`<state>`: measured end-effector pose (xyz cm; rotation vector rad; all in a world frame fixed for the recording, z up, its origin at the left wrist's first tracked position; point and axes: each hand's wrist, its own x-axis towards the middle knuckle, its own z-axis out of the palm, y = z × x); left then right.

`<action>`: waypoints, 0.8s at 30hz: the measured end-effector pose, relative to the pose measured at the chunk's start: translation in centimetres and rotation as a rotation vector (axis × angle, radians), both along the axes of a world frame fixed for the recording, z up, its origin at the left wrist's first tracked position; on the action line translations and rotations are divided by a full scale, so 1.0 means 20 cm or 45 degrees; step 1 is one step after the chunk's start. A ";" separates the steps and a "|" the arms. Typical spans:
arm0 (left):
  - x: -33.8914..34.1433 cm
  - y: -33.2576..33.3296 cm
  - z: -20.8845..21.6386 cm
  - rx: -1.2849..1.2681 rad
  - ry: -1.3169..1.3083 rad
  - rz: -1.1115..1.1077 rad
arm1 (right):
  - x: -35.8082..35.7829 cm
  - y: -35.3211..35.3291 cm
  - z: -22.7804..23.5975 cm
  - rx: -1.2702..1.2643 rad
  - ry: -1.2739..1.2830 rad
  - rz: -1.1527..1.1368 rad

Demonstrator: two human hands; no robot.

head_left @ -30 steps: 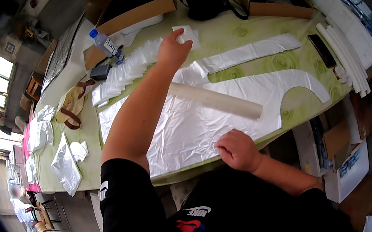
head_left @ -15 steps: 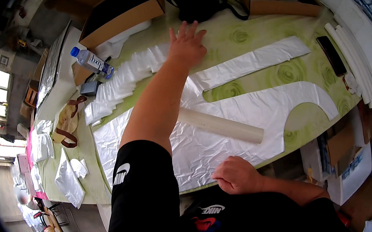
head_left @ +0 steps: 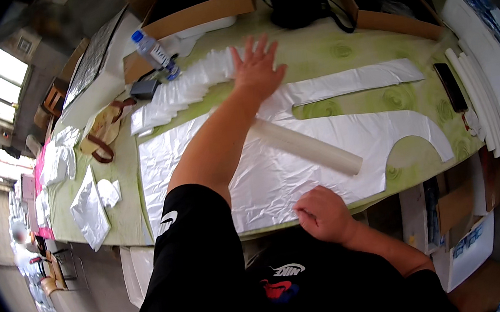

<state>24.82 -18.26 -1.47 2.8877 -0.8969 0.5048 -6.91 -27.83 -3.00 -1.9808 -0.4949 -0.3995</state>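
Observation:
My left hand [head_left: 259, 72] reaches far across the table, its fingers spread and palm down, beside the right end of a fanned row of clear folded plastic packets [head_left: 181, 88]. Beneath my left forearm lies a flat white plastic apron-shaped sheet [head_left: 200, 162] with a long strap and a curved cut-out. A pale tube [head_left: 315, 147] rests slantwise on this sheet, its upper end close to my forearm. By the near table edge, my right hand [head_left: 326, 214] is closed in a fist, with nothing seen in it.
At the back are a water bottle [head_left: 156, 55], an open cardboard box [head_left: 199, 12], a black bag [head_left: 296, 1] and a second box [head_left: 383, 15]. To the right lie a phone [head_left: 450, 87] and white tubes [head_left: 477, 104]. A beige bag [head_left: 108, 127] sits left.
The whole view has shifted a little. My left hand has come slightly back toward the end of the packet row, fingers still spread. My right fist stays near the front edge.

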 end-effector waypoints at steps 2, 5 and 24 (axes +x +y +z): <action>-0.20 0.05 0.01 -0.089 0.003 -0.090 | -0.01 0.02 0.00 -0.023 0.010 -0.065; -0.56 0.27 0.02 -0.273 0.206 -0.244 | -0.03 0.05 -0.01 -0.061 0.013 -0.131; -1.37 1.47 -0.12 -0.452 0.297 0.235 | -0.01 0.11 -0.14 -0.224 -0.003 -0.329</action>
